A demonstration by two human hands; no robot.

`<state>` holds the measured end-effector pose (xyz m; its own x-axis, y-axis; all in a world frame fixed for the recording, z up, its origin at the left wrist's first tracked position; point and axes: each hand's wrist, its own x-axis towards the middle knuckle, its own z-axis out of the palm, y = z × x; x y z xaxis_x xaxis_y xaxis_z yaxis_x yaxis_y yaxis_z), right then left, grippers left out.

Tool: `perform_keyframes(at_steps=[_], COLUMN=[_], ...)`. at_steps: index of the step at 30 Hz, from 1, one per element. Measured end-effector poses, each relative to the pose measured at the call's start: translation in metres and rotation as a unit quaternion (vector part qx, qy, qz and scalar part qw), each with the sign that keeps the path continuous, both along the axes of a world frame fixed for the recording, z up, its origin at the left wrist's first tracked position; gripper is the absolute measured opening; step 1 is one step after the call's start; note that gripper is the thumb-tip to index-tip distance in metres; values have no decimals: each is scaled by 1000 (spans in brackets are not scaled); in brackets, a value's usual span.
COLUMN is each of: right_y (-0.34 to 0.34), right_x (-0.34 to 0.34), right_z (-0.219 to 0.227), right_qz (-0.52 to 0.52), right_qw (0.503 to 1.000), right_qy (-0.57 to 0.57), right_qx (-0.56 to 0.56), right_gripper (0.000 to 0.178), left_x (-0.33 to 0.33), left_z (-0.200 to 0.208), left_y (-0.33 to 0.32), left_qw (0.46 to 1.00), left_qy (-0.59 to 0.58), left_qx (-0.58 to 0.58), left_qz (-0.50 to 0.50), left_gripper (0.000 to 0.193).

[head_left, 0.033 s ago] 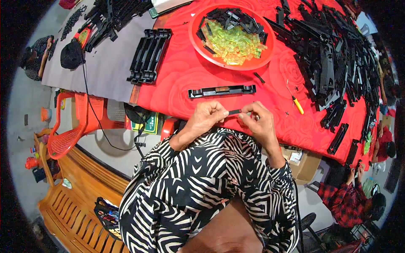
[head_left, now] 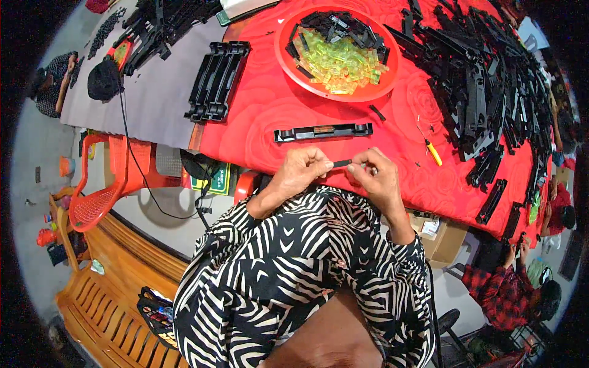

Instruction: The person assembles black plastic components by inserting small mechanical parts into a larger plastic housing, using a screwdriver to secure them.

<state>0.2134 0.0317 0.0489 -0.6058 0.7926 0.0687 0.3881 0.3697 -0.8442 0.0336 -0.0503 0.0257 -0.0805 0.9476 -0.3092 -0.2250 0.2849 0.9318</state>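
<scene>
A short black plastic strip (head_left: 342, 164) is held level between my two hands, just past the table's near edge. The thumb and fingers of my left hand (head_left: 302, 170) pinch its left end. My right hand (head_left: 375, 176) pinches the right end, its fingers curled. A small pale thing shows among the right fingers, too small to name. Just beyond my hands, a long black plastic housing (head_left: 323, 133) lies crosswise on the red cloth, a brownish piece in its middle.
A red basin (head_left: 394, 76) holds yellow-green clear pieces and black parts. Black housings (head_left: 218, 83) lie side by side at left; a heap of black parts (head_left: 481, 92) covers the right. A yellow-handled screwdriver (head_left: 434, 153) lies right of my hands. Another person (head_left: 500, 285) sits at right.
The black strip has turned slightly between my fingers. Both hands stay in nearly the same place.
</scene>
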Motion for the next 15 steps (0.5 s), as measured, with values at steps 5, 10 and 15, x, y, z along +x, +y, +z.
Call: perform_keyframes(at_steps=[5, 10, 15], right_y=[0, -1, 4], right_x=[-1, -4, -16], right_z=[-5, -13, 0], right_qz=[-48, -67, -67], right_qw=[995, 965, 953], right_qy=[10, 32, 10], right_qx=[-88, -251, -294], right_gripper=[11, 10, 10], left_x=[-2, -5, -9], left_z=[-3, -10, -9], left_y=[1, -1, -1], left_qw=[992, 990, 980], left_qy=[110, 124, 182], left_qx=[56, 59, 82], left_qz=[-27, -22, 8], left_gripper=[12, 12, 11])
